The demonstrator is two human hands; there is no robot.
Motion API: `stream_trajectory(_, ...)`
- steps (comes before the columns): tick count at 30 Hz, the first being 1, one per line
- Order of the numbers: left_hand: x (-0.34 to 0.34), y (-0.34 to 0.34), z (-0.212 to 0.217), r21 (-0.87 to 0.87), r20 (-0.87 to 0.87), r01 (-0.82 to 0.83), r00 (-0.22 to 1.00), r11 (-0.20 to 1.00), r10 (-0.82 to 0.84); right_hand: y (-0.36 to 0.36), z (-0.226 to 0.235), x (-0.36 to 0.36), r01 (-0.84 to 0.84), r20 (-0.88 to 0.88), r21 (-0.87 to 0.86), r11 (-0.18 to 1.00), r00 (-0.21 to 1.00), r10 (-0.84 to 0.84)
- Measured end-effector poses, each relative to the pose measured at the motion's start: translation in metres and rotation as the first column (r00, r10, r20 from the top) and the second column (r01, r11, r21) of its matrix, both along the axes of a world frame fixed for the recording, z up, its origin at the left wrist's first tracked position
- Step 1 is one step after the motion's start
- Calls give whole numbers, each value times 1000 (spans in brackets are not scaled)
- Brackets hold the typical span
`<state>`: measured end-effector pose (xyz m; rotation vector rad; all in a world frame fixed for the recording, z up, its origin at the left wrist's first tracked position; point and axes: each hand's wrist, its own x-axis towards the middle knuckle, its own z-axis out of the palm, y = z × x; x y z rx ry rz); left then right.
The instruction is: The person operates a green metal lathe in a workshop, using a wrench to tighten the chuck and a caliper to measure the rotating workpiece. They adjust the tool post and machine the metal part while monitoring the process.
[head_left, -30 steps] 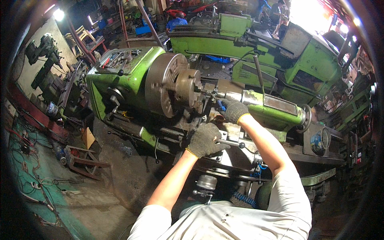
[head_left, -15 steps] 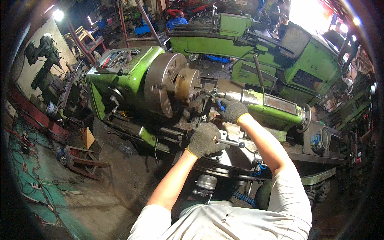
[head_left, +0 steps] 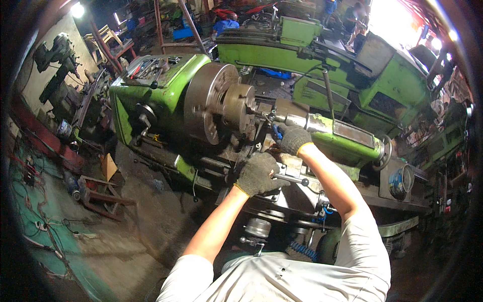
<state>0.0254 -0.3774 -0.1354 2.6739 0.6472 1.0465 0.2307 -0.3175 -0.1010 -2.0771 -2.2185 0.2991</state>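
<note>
A green lathe [head_left: 166, 95] lies before me, with a large round steel chuck [head_left: 206, 103] and a smaller brownish cylindrical part [head_left: 238, 108] in front of it. My left hand [head_left: 257, 174], in a dark knit glove, is closed at the inner end of a metal lever [head_left: 293, 178] with a ball knob on the carriage. Farther up and to the right, my gloved right hand [head_left: 295, 140] is closed around a small blue tool [head_left: 277, 132]; its exact kind is hidden by the fingers. That tool is close to the tip of the tailstock [head_left: 342, 136].
Behind stands a second green lathe [head_left: 261, 54]. A handwheel [head_left: 386, 151] and a bucket [head_left: 401, 181] are at the right. On the left floor are cables [head_left: 48, 221] and a metal frame [head_left: 103, 196]. People sit in the background, one in a blue shirt [head_left: 226, 25].
The view has shifted slightly, moving the lathe a little within the picture. Both hands keep nearly the same places and grips.
</note>
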Motion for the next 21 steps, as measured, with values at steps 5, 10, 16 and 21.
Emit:
stream_trajectory(5,-1,0,2,-7,-13,-4,1000,1000,4,0,-3,-2,-1,-10,29,1000,1000,1)
stream_trajectory(10,2,1,1,14,-35,-10,999,1000,10,3,-12,2,28,-9,48,998,1000,-28)
stream_trajectory(16,-2,2,-2,21,-35,-21,999,1000,22,1,-1,-5,-24,17,26,999,1000,24)
stream_trajectory(21,1,2,-1,21,-38,-14,999,1000,14,6,-16,5,-7,13,25,1000,1000,7)
